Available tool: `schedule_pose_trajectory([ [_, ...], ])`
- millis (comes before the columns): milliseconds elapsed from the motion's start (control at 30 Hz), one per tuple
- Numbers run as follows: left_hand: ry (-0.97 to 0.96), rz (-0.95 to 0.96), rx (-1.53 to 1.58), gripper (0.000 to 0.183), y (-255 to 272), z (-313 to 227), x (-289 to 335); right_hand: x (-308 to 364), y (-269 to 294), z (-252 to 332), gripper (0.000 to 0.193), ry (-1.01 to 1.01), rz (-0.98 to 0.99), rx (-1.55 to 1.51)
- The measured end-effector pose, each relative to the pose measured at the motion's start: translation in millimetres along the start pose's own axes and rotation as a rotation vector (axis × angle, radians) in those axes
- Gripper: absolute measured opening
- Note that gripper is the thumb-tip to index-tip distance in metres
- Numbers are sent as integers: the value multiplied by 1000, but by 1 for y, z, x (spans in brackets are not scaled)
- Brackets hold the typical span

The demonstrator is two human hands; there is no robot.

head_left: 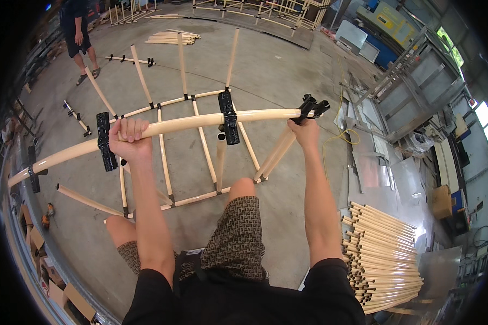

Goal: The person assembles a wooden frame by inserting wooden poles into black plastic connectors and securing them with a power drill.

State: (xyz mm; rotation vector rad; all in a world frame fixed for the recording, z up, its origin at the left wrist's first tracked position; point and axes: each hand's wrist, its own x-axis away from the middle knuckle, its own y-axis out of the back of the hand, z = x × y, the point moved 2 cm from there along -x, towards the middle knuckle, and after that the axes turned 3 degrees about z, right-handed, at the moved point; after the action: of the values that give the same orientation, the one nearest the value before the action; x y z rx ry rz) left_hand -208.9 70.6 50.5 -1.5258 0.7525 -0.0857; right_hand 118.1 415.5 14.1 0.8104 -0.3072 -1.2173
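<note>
While two hands hold one pole, four uprights stand beyond.

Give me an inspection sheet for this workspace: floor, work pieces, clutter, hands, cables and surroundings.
Surface: grey floor, with marks and a dark line across it.
Work pieces: long tan pipe with black connectors along it, raised; a pipe frame stands on the floor, some poles pointing up.
Clutter: pipe pile at lower right, loose pipes farther off, cartons at lower left.
Hands: left hand closed around the pipe; right hand gripping the end connectors, fingers partly hidden.
Cables: yellow cord looping on the right.
Surroundings: a person standing at upper left; metal sheets and a yellow-and-blue machine at right.
</note>
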Motion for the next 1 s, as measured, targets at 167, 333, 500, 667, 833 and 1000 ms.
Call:
schedule_pose_trajectory([
  [167, 2, 5, 26, 37, 6, -1, 3, -6, 6, 0, 30, 30, 56, -19],
  [333, -12, -49, 19, 38, 13, 0, 20, -17, 3, 1, 28, 56, 119, -31],
  [500, -37, -117, 2, 38, 20, -1, 28, -17, 3, 5, 28, 6, 165, 29],
  [667, 5, -48, 54, 38, 16, 0, 19, -8, -8, -14, 28, 84, 12, -89],
  [833, 2, -20, 17, 37, 9, 0, 14, 29, -3, 25, 37, -64, 286, -13],
  [1000, -4, -38, 8, 37, 10, 1, 12, 96, -13, 125, 39, 84, 472, -411],
])
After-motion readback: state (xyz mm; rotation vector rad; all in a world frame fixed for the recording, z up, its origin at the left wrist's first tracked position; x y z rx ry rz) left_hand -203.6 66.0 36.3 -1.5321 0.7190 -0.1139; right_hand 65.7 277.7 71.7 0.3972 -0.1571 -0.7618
